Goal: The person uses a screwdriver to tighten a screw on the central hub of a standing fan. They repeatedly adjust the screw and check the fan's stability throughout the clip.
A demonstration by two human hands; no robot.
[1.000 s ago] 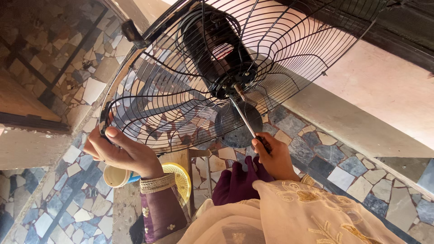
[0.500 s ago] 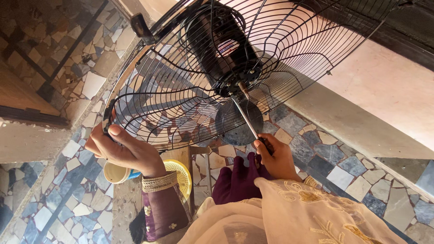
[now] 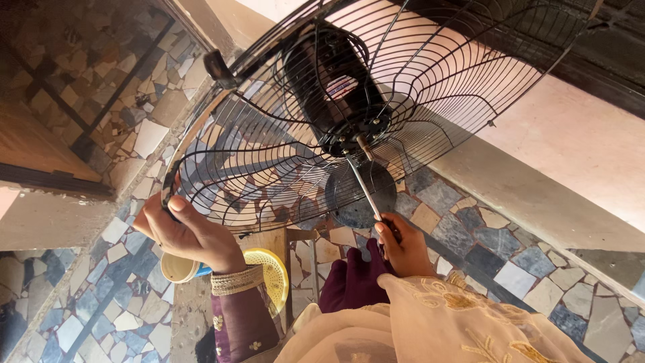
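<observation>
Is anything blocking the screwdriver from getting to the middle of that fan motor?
Nothing visible. The thin metal screwdriver in the right hand runs straight to the front of the black cylindrical fan motor. The black wire fan guard, gripped at its rim by the left hand, lies behind the motor.

The motor [image 3: 336,87] sits inside the fan guard [image 3: 282,168], a screwdriver [image 3: 366,191] below it.

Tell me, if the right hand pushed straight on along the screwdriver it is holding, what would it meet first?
The right hand aims the screwdriver up at the black motor inside the wire fan guard. Its tip seems already at the motor's front face, near the shaft, though depth is hard to judge.
</observation>
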